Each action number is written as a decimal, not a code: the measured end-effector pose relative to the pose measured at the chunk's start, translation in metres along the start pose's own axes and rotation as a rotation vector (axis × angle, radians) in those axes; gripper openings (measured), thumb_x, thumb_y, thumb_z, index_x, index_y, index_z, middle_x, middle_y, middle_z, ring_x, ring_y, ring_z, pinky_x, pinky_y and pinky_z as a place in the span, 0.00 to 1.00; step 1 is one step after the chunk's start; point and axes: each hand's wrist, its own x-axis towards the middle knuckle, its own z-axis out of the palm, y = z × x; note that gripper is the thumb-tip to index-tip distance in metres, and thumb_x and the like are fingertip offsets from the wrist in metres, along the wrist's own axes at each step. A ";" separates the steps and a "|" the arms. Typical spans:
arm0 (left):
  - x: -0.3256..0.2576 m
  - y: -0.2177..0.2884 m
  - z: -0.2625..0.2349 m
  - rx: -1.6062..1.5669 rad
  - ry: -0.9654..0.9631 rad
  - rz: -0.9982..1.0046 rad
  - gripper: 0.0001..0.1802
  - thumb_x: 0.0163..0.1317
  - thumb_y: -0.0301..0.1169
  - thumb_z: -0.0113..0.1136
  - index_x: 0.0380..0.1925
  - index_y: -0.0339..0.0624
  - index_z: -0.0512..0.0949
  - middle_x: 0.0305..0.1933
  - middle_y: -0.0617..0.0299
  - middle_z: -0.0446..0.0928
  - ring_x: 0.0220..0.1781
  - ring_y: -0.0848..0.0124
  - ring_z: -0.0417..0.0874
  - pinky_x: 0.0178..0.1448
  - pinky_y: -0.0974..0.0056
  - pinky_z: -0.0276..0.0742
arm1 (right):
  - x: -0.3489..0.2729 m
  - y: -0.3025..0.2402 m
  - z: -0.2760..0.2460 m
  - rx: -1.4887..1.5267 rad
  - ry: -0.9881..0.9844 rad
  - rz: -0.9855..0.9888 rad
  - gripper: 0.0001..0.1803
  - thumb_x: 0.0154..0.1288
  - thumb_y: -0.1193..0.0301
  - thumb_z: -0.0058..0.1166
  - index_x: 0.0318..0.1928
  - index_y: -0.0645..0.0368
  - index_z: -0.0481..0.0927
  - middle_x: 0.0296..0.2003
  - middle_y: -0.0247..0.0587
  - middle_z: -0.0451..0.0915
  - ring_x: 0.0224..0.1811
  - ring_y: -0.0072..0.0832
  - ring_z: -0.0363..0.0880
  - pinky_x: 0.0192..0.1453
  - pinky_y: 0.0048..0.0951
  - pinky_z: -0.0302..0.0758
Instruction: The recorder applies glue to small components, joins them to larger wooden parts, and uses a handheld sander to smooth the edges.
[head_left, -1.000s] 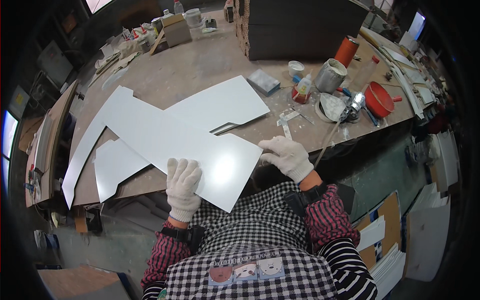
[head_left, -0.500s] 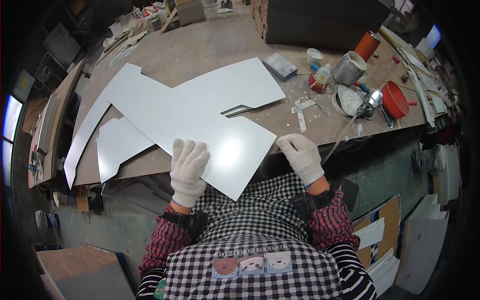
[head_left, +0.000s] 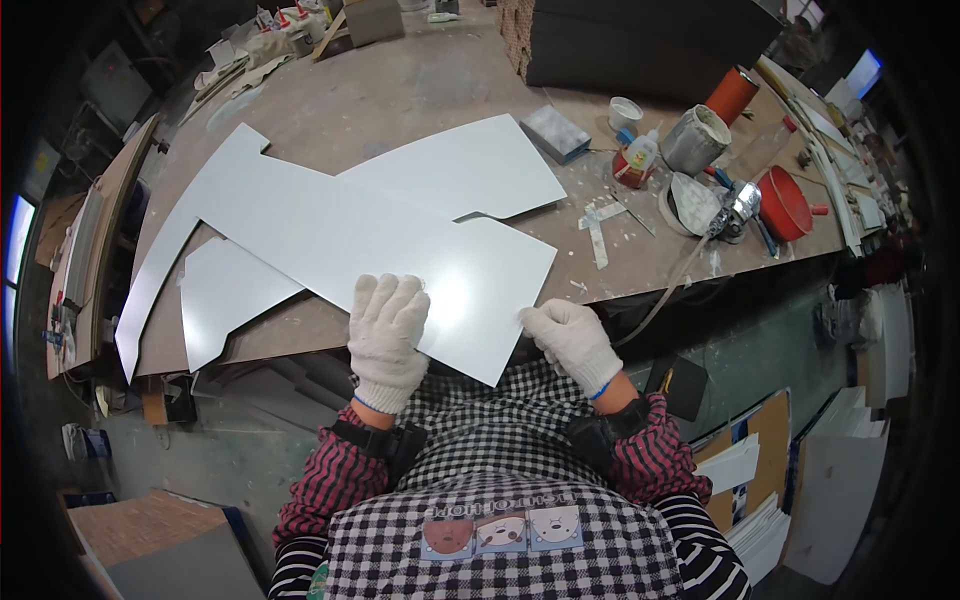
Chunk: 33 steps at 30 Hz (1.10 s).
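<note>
A large, glossy white panel (head_left: 350, 225), cut with a long angled arm, lies over another white panel (head_left: 460, 165). A smaller white panel (head_left: 230, 295) shows beneath its left side. My left hand (head_left: 387, 330), in a white knit glove, rests with its fingers stretched out on the top panel by the near edge. At that panel's right edge, close to the near corner, is my gloved right hand (head_left: 572, 342), thumb and fingers pinched together. Whatever the pinch holds is too small to make out. The panel's near corner sticks out past the table edge toward my checked apron.
To the right stand a grey-white can (head_left: 697, 140), a red-orange cylinder (head_left: 732, 92), a glue bottle (head_left: 641, 150), a red pan (head_left: 785, 203) and a metal tool with a hose (head_left: 740, 205). A sanding block (head_left: 556, 134) lies behind the panels. A dark block (head_left: 640, 50) stands at the back.
The top panel has turned slightly, its near corner shifting right and away from me. My right hand has moved left and nearer along the panel's right edge. My left hand stays on the panel.
</note>
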 end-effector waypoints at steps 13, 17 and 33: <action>0.005 0.001 0.002 0.022 0.028 0.007 0.15 0.40 0.16 0.55 0.32 0.36 0.73 0.39 0.51 0.78 0.38 0.53 0.75 0.44 0.53 0.69 | -0.022 0.020 0.016 -0.050 -0.144 0.046 0.19 0.68 0.56 0.61 0.33 0.62 0.83 0.20 0.30 0.78 0.17 0.17 0.71 0.24 0.23 0.71; 0.004 0.003 0.003 0.010 0.022 0.001 0.13 0.39 0.16 0.55 0.30 0.35 0.73 0.38 0.52 0.78 0.37 0.53 0.74 0.43 0.55 0.69 | -0.013 0.026 0.000 0.003 0.014 0.001 0.20 0.70 0.56 0.56 0.36 0.63 0.84 0.23 0.34 0.79 0.20 0.19 0.74 0.27 0.24 0.72; 0.026 0.001 0.021 0.092 -0.092 -0.075 0.20 0.37 0.20 0.58 0.37 0.34 0.76 0.45 0.51 0.80 0.43 0.49 0.78 0.45 0.52 0.75 | 0.070 -0.007 -0.128 -0.979 0.749 -0.565 0.15 0.68 0.61 0.53 0.52 0.50 0.81 0.51 0.45 0.81 0.55 0.43 0.80 0.57 0.43 0.76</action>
